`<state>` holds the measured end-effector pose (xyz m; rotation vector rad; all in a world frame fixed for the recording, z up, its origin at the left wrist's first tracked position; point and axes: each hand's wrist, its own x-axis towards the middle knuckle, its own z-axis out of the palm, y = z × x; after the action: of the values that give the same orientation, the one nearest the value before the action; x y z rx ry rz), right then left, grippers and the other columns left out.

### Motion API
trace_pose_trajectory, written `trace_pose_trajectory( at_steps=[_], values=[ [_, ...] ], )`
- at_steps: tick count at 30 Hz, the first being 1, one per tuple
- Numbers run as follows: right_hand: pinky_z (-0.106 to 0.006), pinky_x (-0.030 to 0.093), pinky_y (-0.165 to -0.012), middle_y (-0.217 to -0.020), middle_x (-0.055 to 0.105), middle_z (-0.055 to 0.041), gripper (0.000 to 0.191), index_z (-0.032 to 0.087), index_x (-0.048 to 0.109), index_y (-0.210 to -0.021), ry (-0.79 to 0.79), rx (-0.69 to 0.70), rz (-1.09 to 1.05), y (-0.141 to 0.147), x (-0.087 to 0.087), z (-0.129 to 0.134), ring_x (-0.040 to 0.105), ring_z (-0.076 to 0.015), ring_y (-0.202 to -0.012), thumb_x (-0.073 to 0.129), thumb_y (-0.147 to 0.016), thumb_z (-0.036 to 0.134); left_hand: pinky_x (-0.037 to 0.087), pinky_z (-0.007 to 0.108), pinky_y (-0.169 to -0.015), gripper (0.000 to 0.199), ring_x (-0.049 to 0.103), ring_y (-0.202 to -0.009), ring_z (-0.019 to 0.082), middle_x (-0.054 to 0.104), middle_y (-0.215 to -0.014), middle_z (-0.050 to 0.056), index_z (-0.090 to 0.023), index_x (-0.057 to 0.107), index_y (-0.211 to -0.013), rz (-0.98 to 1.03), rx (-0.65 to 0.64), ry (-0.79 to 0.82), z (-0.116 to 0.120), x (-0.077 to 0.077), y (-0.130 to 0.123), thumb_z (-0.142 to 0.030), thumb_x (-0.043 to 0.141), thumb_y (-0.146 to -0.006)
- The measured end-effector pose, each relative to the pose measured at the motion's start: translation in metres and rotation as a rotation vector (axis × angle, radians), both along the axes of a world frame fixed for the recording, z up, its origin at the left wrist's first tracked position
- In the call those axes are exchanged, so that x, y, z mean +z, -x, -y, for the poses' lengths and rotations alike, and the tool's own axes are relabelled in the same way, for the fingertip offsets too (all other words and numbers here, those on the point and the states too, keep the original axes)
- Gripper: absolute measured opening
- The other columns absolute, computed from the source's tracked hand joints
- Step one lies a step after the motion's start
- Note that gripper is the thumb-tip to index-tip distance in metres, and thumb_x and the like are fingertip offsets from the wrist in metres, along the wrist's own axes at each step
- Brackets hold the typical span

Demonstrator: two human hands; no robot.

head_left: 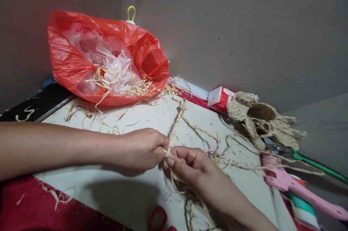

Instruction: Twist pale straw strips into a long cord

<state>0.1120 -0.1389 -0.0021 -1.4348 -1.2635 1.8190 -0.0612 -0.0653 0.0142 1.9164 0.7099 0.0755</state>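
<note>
Pale straw fibre is worked into a braid (176,126) that runs from between my hands toward the back of the white board. My left hand (148,148) is closed on its near end, fingers curled into a fist. Against it, my right hand (191,167) pinches the same end between thumb and forefinger. Loose strands hang below the fingers. A thin twisted straw cord (199,129) leads off the braid's far end and joins a tangle of cord to the right. My right palm and wrist cover part of the straw underneath.
A red plastic bag (67,64) with loose straw stands at the back left. Red-handled scissors (158,218) lie at the front edge. On the right are woven straw pieces (261,118), a red-and-white box (219,98), a pink-handled tool (304,191) and a green-and-black handle (320,165).
</note>
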Motion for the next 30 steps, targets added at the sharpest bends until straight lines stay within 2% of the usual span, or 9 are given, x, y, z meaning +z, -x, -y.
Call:
trace_pose_trajectory(
  at_steps=[4, 8, 12, 17, 21, 25, 30],
  values=[
    [-0.023, 0.013, -0.041, -0.053, 0.027, 0.0088, 0.034, 0.017, 0.046, -0.070, -0.015, 0.018, 0.059, 0.000, 0.003, 0.001, 0.018, -0.0059, -0.046, 0.058, -0.086, 0.045, 0.032, 0.022, -0.052, 0.018, 0.039, -0.056, 0.010, 0.044, -0.057, -0.005, -0.018, 0.049, -0.063, 0.033, -0.002, 0.133, -0.003, -0.008, -0.001, -0.023, 0.039, -0.077],
    [-0.023, 0.012, -0.041, -0.054, 0.029, 0.0083, 0.032, 0.016, 0.052, -0.077, -0.007, 0.031, 0.057, -0.001, 0.004, 0.002, 0.018, -0.0064, -0.047, 0.057, -0.086, 0.046, 0.032, 0.022, -0.053, 0.018, 0.040, -0.055, 0.009, 0.048, -0.058, -0.003, -0.016, 0.052, -0.061, 0.066, 0.001, 0.310, -0.005, -0.014, -0.002, -0.026, 0.044, -0.075],
    [-0.023, 0.012, -0.041, -0.052, 0.028, 0.0091, 0.035, 0.017, 0.046, -0.069, 0.015, 0.009, 0.025, -0.003, 0.001, 0.002, 0.018, -0.0057, -0.045, 0.060, -0.083, 0.046, 0.024, 0.021, -0.044, 0.019, 0.033, -0.048, 0.008, 0.039, -0.052, -0.007, -0.018, 0.052, -0.068, -0.008, 0.002, 0.292, -0.005, -0.011, 0.001, -0.035, 0.057, -0.071],
    [-0.024, 0.011, -0.042, -0.052, 0.028, 0.0090, 0.035, 0.016, 0.048, -0.071, 0.019, 0.024, 0.029, -0.003, -0.001, 0.001, 0.017, -0.0061, -0.046, 0.058, -0.084, 0.047, 0.022, 0.021, -0.042, 0.017, 0.029, -0.046, 0.007, 0.038, -0.051, -0.008, -0.017, 0.054, -0.068, -0.019, -0.024, 0.307, -0.008, -0.012, 0.002, -0.033, 0.055, -0.073],
    [-0.024, 0.012, -0.042, -0.052, 0.028, 0.0088, 0.036, 0.015, 0.052, -0.074, 0.014, 0.044, 0.048, -0.002, 0.003, 0.000, 0.018, -0.0067, -0.046, 0.057, -0.085, 0.049, 0.025, 0.021, -0.044, 0.013, 0.032, -0.046, 0.007, 0.045, -0.052, -0.006, -0.016, 0.057, -0.066, 0.047, 0.015, 0.392, -0.011, -0.013, -0.002, -0.026, 0.052, -0.072],
    [-0.025, 0.012, -0.043, -0.054, 0.028, 0.0081, 0.036, 0.015, 0.054, -0.076, 0.004, 0.053, 0.055, -0.002, 0.005, 0.000, 0.018, -0.0071, -0.047, 0.055, -0.086, 0.049, 0.029, 0.021, -0.049, 0.014, 0.039, -0.049, 0.008, 0.052, -0.052, -0.002, -0.013, 0.056, -0.056, 0.134, 0.053, 0.577, -0.011, -0.012, -0.005, -0.017, 0.048, -0.067],
    [-0.024, 0.012, -0.042, -0.054, 0.028, 0.0083, 0.036, 0.016, 0.050, -0.071, -0.005, 0.051, 0.061, -0.002, 0.006, 0.000, 0.018, -0.0068, -0.047, 0.057, -0.084, 0.049, 0.037, 0.022, -0.060, 0.014, 0.049, -0.058, 0.009, 0.056, -0.056, -0.001, -0.012, 0.059, -0.062, 0.193, 0.032, 0.693, -0.012, -0.020, -0.004, -0.023, 0.060, -0.071]
  ],
)
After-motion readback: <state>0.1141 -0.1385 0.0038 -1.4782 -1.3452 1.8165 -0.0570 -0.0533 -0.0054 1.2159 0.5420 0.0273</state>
